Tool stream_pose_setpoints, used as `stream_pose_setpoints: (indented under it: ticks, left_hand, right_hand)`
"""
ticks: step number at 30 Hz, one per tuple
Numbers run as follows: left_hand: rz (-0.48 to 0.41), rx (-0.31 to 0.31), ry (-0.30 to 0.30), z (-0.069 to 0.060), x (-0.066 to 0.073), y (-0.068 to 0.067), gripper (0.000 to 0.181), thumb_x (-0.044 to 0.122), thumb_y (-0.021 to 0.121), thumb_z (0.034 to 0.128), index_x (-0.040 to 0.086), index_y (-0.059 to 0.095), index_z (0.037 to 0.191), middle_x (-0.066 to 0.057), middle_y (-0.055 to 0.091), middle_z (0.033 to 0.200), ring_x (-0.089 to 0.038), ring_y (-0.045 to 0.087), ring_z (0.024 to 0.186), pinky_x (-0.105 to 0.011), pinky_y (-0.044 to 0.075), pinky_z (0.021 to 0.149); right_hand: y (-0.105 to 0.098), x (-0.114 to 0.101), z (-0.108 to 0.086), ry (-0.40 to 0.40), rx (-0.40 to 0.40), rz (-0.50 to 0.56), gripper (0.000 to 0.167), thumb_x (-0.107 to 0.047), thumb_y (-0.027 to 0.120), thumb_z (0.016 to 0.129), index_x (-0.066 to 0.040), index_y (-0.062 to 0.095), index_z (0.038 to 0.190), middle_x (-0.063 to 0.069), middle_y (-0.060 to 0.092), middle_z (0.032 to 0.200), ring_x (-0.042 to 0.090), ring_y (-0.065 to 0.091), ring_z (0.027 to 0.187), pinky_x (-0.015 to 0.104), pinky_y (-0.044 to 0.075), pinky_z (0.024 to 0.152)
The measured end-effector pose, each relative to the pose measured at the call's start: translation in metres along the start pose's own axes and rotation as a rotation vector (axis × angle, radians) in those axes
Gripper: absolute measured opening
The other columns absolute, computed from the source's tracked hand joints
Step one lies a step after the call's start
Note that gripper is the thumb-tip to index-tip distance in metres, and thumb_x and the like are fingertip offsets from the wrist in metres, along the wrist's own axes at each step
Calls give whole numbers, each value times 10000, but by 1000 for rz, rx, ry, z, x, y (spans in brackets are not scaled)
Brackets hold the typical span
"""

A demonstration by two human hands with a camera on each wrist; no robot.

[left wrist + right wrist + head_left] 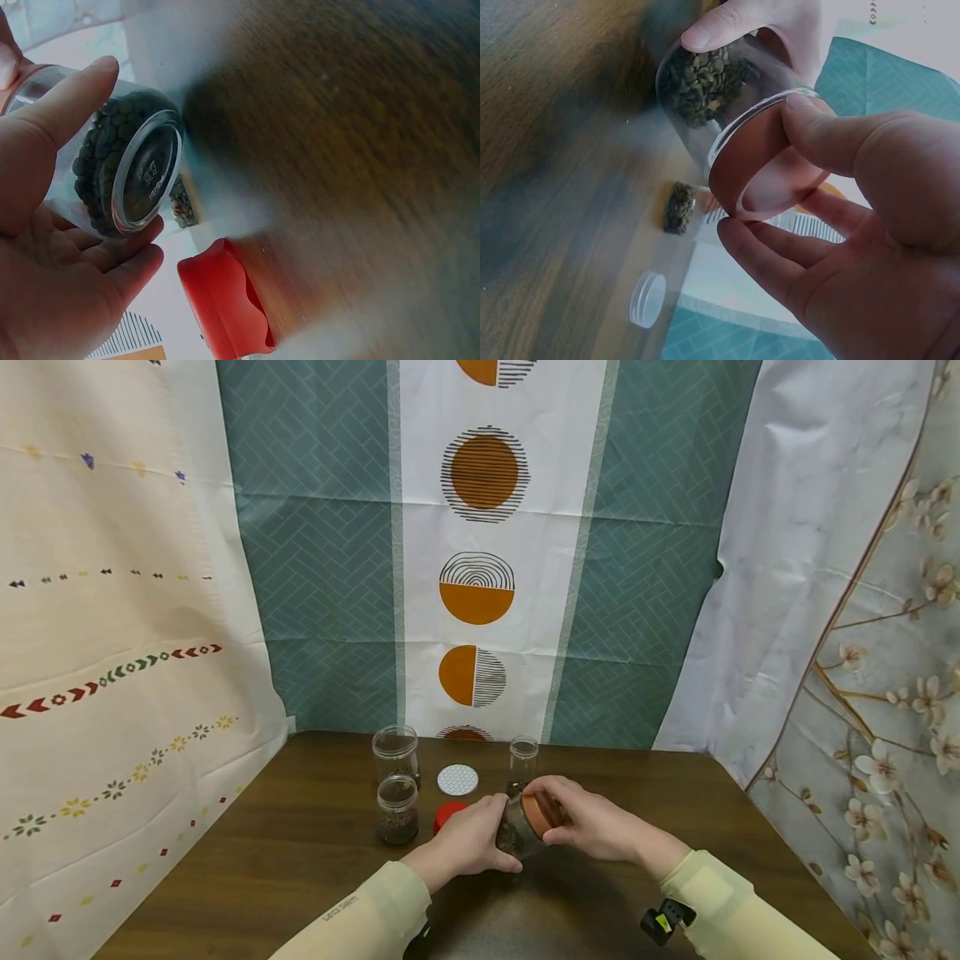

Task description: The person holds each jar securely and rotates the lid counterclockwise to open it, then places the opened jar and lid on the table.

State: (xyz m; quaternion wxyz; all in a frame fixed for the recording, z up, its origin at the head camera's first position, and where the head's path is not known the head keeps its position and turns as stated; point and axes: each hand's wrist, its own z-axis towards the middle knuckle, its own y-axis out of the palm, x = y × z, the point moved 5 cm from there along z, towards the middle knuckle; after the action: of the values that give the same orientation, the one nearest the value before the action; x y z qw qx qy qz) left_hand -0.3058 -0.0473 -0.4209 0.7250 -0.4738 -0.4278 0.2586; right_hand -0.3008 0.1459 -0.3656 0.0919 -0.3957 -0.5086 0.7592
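A clear jar [724,82] partly filled with dark, pebble-like pieces is held tilted above the table, between both hands. My left hand [471,837] grips the jar's body, thumb on one side and fingers on the other, as the left wrist view shows. On the jar's mouth sits a reddish-brown lid [750,146], which my right hand [596,817] pinches at its rim between thumb and fingertips. Beside the left hand lies a red wavy-edged object [225,300], mostly hidden by that hand in the head view. Behind the held jar stands a narrow clear jar [522,758] with dark pieces at its bottom.
To the left stand a taller clear jar [395,750] and a shorter jar [397,820] of dark grains. A white patterned disc [457,780] lies between the jar groups. A clear lid-like piece [647,300] shows in the right wrist view. Hanging cloth [322,568] borders the brown table [225,860].
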Motion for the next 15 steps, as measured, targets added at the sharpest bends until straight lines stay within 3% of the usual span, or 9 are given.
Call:
stream_pose_setpoints:
  ticks: [10, 15]
  left_hand:
    - [4, -9, -3, 1, 0, 0, 878, 443, 1029, 780, 33, 554, 1395, -26, 626, 1121, -159, 620, 966, -375, 559, 845]
    - [-4, -16, -11, 1, -1, 1, 886, 449, 1026, 782, 31, 551, 1402, -29, 628, 1132, -161, 627, 976, -380, 562, 854]
  right_hand:
    - [0, 2, -2, -18, -3, 10, 608, -150, 837, 1006, -178, 531, 1530, 76, 546, 1492, 275, 613, 1257, 547, 554, 1005]
    - [0, 2, -2, -18, 5, 7, 654, -262, 825, 1027, -202, 519, 1602, 85, 463, 1613, 285, 580, 1356, 565, 518, 1073]
